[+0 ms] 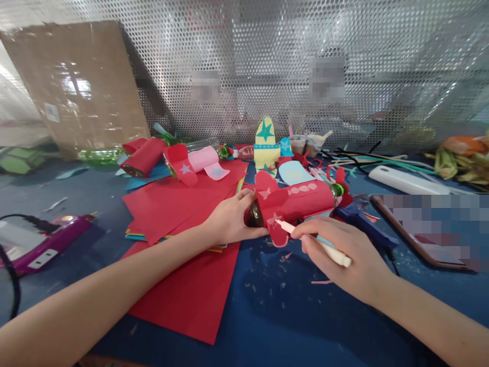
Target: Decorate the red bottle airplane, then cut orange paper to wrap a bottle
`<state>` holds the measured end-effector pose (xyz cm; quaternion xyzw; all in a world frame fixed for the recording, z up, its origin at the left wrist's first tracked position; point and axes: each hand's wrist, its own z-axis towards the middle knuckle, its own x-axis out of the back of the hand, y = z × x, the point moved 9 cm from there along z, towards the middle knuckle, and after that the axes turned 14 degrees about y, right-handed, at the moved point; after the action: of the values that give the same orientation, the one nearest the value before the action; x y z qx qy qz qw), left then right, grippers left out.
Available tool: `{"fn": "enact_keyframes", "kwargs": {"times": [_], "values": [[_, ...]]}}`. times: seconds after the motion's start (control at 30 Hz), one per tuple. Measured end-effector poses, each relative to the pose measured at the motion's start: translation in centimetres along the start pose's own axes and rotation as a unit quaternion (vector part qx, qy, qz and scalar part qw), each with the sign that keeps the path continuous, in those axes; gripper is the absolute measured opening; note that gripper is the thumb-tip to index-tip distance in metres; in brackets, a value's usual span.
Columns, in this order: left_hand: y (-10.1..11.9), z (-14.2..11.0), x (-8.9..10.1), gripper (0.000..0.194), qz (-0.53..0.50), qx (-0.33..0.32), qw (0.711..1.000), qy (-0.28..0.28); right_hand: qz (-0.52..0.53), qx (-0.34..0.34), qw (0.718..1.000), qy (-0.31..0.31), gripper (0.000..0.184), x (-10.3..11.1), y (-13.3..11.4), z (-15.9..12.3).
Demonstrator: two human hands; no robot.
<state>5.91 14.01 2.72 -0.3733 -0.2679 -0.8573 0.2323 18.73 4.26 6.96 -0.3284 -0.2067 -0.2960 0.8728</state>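
A green bottle wrapped in red paper like a toy airplane lies on its side on the blue table, its neck toward the right. Pale pink ovals run along its body, and pale stars mark its red wings. My left hand is closed around the bottle's base end. Between the fingers of my right hand is a cream-coloured marker, its tip at the star on the near wing. Under my left forearm lie red paper sheets, with other colours showing at the stack's edge.
Behind stand a pink paper plane, a red-wrapped bottle and a yellow one with teal stars. A purple power strip is at left. A blue glue gun and a phone lie at right, before a perforated metal panel.
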Motion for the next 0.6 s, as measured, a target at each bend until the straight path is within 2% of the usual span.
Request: {"fn": "enact_keyframes", "kwargs": {"times": [0.6], "values": [[-0.05,0.0,-0.03,0.069,0.001,-0.005,1.0,0.001,-0.009,0.011,1.0,-0.011,0.016,-0.37,0.13,-0.22]]}}
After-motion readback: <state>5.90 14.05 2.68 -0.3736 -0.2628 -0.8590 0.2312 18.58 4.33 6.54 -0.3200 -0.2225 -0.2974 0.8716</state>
